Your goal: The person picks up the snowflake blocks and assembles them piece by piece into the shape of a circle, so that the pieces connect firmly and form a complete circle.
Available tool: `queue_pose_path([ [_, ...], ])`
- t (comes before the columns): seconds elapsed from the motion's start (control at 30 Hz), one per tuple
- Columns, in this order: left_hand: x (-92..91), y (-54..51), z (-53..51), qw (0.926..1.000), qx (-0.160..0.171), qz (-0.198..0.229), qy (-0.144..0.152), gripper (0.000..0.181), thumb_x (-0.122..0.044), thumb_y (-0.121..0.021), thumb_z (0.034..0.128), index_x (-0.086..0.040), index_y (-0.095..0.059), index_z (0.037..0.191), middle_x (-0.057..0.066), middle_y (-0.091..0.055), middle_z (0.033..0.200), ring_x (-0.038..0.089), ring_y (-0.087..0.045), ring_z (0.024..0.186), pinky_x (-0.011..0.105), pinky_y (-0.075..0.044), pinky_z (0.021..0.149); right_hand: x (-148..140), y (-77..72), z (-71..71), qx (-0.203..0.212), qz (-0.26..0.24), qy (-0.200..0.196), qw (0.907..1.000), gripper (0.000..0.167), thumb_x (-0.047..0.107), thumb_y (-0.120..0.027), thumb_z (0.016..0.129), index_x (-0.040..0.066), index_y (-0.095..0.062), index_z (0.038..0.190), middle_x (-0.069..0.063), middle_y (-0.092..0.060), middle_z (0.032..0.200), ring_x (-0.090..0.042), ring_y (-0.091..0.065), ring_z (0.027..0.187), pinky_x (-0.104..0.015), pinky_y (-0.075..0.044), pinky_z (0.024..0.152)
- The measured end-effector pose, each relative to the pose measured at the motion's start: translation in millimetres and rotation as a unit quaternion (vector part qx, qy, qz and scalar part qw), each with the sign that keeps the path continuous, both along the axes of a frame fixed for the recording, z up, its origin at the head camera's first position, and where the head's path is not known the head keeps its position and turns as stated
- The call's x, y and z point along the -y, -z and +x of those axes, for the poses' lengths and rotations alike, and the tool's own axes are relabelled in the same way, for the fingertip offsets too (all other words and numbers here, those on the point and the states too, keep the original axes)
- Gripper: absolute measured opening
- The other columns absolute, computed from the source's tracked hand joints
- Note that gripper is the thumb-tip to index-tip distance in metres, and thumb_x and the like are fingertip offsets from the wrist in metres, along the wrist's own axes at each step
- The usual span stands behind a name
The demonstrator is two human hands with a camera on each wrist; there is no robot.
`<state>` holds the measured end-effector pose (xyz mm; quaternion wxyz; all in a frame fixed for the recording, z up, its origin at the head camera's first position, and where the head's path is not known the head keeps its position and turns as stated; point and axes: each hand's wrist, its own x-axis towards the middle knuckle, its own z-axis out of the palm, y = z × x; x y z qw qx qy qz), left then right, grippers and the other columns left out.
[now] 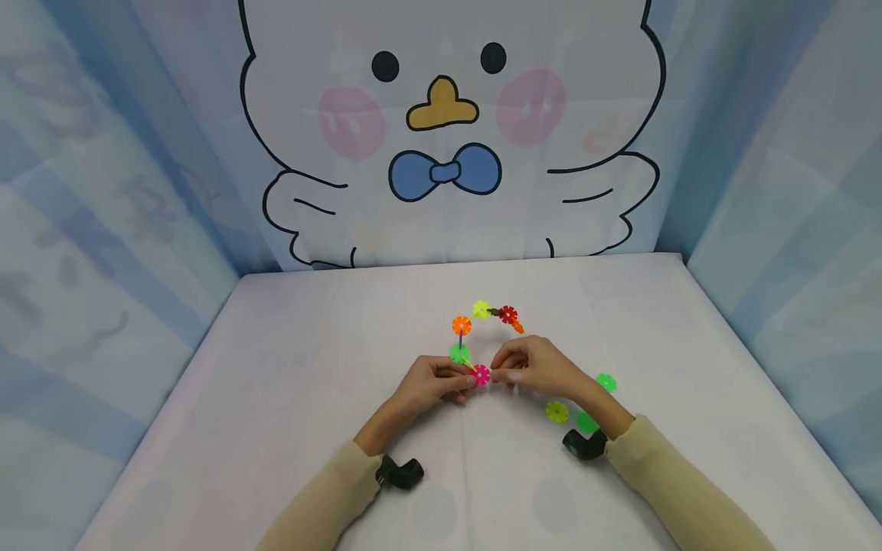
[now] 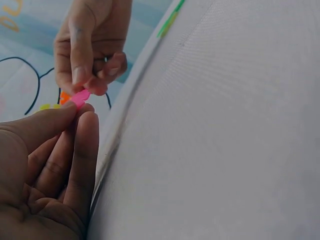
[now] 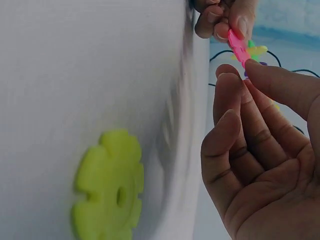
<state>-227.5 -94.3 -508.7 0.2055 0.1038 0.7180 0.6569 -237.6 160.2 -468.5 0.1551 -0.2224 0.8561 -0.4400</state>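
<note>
My left hand (image 1: 441,380) pinches a pink flower-shaped plastic disc (image 1: 481,375) between thumb and fingers. From the other side, the thumb and fingertips of my right hand (image 1: 534,365) pinch the disc's edge; both hands also show in the left wrist view. The pink disc (image 3: 239,47) is seen nearly edge-on in the right wrist view. It ends a curved chain of interlocked discs. Along the chain run a green disc (image 1: 459,353), an orange disc (image 1: 462,325), a yellow disc (image 1: 481,309) and a red disc (image 1: 507,314), with thin edge-on pieces between some.
Loose on the white-covered table (image 1: 276,428), near my right forearm, lie a yellow-green disc (image 1: 557,412), a green disc (image 1: 587,422) partly behind the arm, and another green disc (image 1: 606,383). Printed curtains (image 1: 103,252) stand around the table's back and sides.
</note>
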Motion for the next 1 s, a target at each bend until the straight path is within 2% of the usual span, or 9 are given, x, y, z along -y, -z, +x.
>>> queue_pose_path([
  [0.23, -1.5, 0.3, -0.1, 1.0, 0.005, 0.005, -0.001, 0.026, -0.011, -0.08, 0.0946, 0.005, -0.077, 0.115, 0.011, -0.082, 0.094, 0.009, -0.071, 0.07, 0.025, -0.065, 0.074, -28.3, -5.5, 2.2, -0.009, 0.022, -0.015, 0.9996, 0.016, 0.019, -0.079, 0.095, 0.005, -0.075, 0.102, -0.009, -0.078, 0.089, -0.017, -0.068, 0.073, -0.024, -0.057, 0.067],
  [0.43, 1.1, 0.7, -0.6, 0.9999, 0.004, 0.008, -0.005, 0.025, -0.01, -0.079, 0.0953, 0.004, -0.076, 0.116, 0.014, -0.082, 0.098, 0.01, -0.071, 0.071, 0.025, -0.065, 0.075, -49.4, -7.2, 7.1, -0.024, 0.082, -0.017, 0.9962, 0.013, 0.024, -0.081, 0.094, 0.013, -0.076, 0.099, 0.003, -0.069, 0.078, -0.009, -0.06, 0.07, -0.021, -0.052, 0.067],
  [0.57, 1.5, 1.3, -1.6, 0.9999, 0.003, 0.017, 0.001, 0.025, -0.008, -0.078, 0.096, 0.006, -0.075, 0.117, 0.015, -0.082, 0.101, 0.01, -0.072, 0.072, 0.025, -0.065, 0.076, -63.4, -8.8, 12.4, -0.017, 0.112, -0.041, 0.9927, 0.02, 0.031, -0.086, 0.089, 0.016, -0.076, 0.097, 0.006, -0.062, 0.075, -0.007, -0.056, 0.069, -0.02, -0.049, 0.064],
  [0.77, 1.2, 1.6, -3.0, 0.9997, -0.003, 0.024, 0.005, 0.025, -0.005, -0.076, 0.0961, 0.008, -0.074, 0.118, 0.017, -0.082, 0.104, 0.008, -0.072, 0.072, 0.024, -0.064, 0.075, -79.0, -11.7, 20.2, -0.037, 0.125, -0.08, 0.9882, 0.026, 0.03, -0.094, 0.08, 0.017, -0.076, 0.093, 0.008, -0.06, 0.074, -0.004, -0.055, 0.068, -0.02, -0.048, 0.062],
  [1.0, 1.3, 0.8, -1.8, 0.9999, 0.007, 0.013, -0.002, 0.026, -0.009, -0.079, 0.0952, 0.005, -0.076, 0.117, 0.016, -0.082, 0.101, 0.009, -0.072, 0.071, 0.024, -0.065, 0.076, -84.1, -8.6, 23.3, -0.019, 0.139, -0.082, 0.9868, 0.029, 0.032, -0.096, 0.077, 0.019, -0.075, 0.092, 0.008, -0.062, 0.078, -0.005, -0.056, 0.071, -0.02, -0.049, 0.063],
])
